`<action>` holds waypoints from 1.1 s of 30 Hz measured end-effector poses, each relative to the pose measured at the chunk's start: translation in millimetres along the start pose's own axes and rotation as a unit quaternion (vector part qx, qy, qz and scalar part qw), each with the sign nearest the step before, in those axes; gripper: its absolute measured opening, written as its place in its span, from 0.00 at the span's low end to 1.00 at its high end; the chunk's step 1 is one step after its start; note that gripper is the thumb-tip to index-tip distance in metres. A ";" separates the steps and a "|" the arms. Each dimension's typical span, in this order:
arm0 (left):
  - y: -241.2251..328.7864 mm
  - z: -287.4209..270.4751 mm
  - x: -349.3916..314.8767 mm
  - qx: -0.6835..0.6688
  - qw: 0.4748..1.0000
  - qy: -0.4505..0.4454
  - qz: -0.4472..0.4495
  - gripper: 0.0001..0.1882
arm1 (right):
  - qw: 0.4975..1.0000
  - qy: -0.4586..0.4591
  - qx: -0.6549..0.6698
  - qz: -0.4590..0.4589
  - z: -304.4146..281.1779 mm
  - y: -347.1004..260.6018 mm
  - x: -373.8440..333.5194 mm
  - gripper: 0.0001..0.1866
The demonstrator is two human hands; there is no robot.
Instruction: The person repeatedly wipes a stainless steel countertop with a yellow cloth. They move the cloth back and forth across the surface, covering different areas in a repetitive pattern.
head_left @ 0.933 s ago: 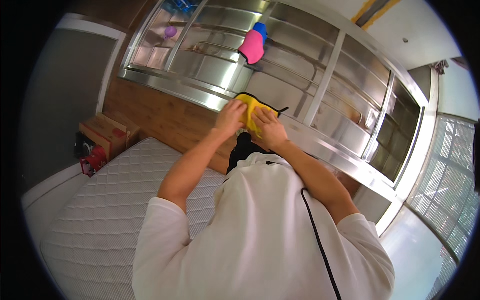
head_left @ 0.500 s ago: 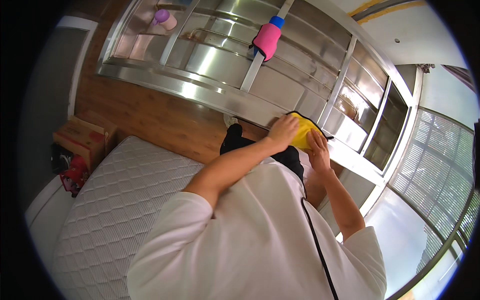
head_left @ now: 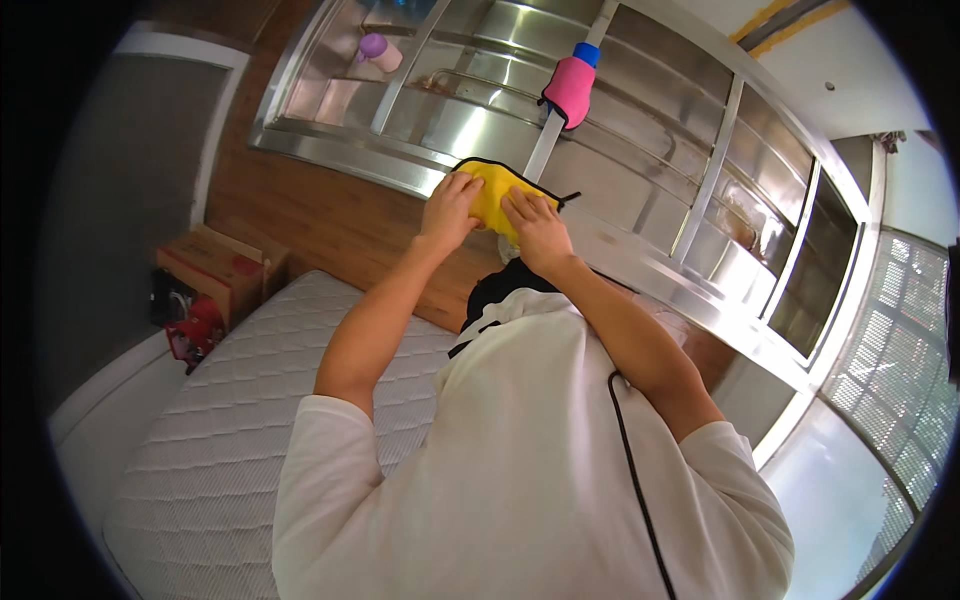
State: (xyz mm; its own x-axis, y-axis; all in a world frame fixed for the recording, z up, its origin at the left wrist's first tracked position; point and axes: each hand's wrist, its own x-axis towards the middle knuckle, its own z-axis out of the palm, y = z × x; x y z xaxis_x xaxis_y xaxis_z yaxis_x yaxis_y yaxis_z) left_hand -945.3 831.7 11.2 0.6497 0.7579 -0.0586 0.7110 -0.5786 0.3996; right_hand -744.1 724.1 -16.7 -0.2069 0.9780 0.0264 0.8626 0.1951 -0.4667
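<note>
A yellow cloth with black edging [head_left: 492, 208] is spread between my two hands, over the near edge of the metal frame. My left hand [head_left: 450, 212] grips its left side with the fingers curled over the top. On its right part lies my right hand [head_left: 537, 232], fingers bent and pressing into the fabric. A short black loop sticks out at the cloth's right corner. Beyond it, a blue bottle [head_left: 586, 54] with a pink cover [head_left: 571, 92] edged in black rests on a crossbar.
The shiny metal frame [head_left: 340, 155] has several crossbars and recessed panels. A pink bottle with a purple lid [head_left: 379, 50] lies in its far left section. At my left are a quilted mattress [head_left: 230, 450], a cardboard box [head_left: 212, 265] and a red item [head_left: 195, 330]. Mesh-covered windows [head_left: 895, 330] stand at right.
Both hands have moved left along the frame's near edge with the yellow cloth. My arms now reach further forward, and the view has shifted slightly.
</note>
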 end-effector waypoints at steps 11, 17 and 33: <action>148.4 98.6 18.4 0.051 0.986 -0.063 0.143 0.22 | 0.996 0.035 0.070 0.050 -60.6 83.9 -151.5 0.37; 204.3 115.5 21.4 0.094 0.974 -0.070 0.194 0.21 | 0.993 0.037 0.033 0.104 -85.9 98.9 -191.3 0.35; -187.3 -76.2 -3.5 -0.011 0.999 -0.029 -0.030 0.39 | 0.999 -0.020 0.038 -0.030 61.7 -103.0 172.2 0.41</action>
State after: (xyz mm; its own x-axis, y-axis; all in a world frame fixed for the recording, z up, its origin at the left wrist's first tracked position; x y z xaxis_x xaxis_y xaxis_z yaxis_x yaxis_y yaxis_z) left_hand -1101.3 960.3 6.3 0.6203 0.7725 -0.1359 0.7439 -0.5244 0.4143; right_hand -897.1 867.9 -18.6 -0.2761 0.9609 0.0219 0.8108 0.2451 -0.5316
